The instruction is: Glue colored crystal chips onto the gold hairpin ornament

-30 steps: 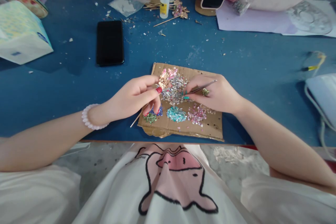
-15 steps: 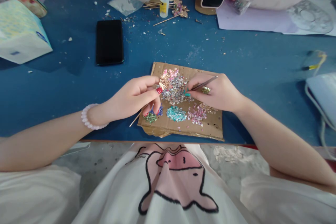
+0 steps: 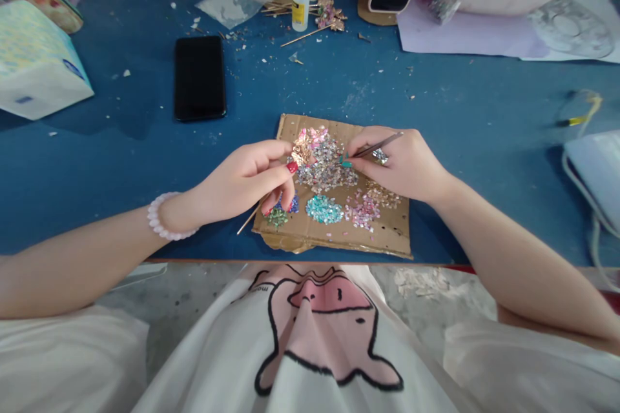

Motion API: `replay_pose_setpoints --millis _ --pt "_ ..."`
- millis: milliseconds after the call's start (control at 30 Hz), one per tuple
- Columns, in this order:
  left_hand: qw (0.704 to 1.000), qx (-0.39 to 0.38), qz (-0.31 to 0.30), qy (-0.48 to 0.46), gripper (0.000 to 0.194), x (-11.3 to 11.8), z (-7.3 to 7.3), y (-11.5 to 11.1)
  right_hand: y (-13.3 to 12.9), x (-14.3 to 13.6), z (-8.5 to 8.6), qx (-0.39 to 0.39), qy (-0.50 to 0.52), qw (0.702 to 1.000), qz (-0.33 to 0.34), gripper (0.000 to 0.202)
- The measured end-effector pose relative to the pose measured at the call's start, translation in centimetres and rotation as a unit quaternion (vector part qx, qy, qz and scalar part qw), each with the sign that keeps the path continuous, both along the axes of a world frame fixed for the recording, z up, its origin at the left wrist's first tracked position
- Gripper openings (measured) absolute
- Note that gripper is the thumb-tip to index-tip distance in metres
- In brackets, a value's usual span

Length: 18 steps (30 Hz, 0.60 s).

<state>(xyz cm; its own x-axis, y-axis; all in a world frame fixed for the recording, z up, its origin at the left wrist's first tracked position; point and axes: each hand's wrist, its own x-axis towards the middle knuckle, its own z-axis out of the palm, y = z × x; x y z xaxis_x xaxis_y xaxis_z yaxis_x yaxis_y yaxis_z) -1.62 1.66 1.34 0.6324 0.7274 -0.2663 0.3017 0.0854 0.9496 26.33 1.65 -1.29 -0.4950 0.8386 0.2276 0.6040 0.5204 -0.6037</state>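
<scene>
My left hand (image 3: 247, 184) pinches a hairpin with a gold flower head (image 3: 302, 150); its thin gold rod (image 3: 249, 218) slants out below the fingers. Closed around slim dark tweezers (image 3: 380, 144), my right hand (image 3: 404, 158) is a little right of the flower, its fingertips over a pile of silvery rhinestones (image 3: 327, 174). The tweezers' tips are too small to make out. Under both hands lies a piece of cardboard (image 3: 334, 244) bearing teal stones (image 3: 323, 209), pink stones (image 3: 362, 210), green stones (image 3: 278, 217) and blue ones partly hidden by my left fingers.
On the blue table a black phone (image 3: 200, 77) lies at the left rear. A glue bottle (image 3: 300, 0) stands at the back beside flower hairpins (image 3: 329, 13) and a plastic bag (image 3: 234, 3). A tissue pack (image 3: 43, 61) is far left, a pale blue device (image 3: 595, 168) with a cable far right.
My right hand has shifted slightly upward with the tweezers, their angle a little flatter. My left hand keeps the hairpin in nearly the same spot.
</scene>
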Motion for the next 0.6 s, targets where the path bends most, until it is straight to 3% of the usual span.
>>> replay_pose_setpoints --millis 600 --pt "1.000 0.010 0.000 0.004 0.012 0.00 0.04 0.13 0.23 -0.16 0.37 0.005 0.026 0.999 -0.047 0.015"
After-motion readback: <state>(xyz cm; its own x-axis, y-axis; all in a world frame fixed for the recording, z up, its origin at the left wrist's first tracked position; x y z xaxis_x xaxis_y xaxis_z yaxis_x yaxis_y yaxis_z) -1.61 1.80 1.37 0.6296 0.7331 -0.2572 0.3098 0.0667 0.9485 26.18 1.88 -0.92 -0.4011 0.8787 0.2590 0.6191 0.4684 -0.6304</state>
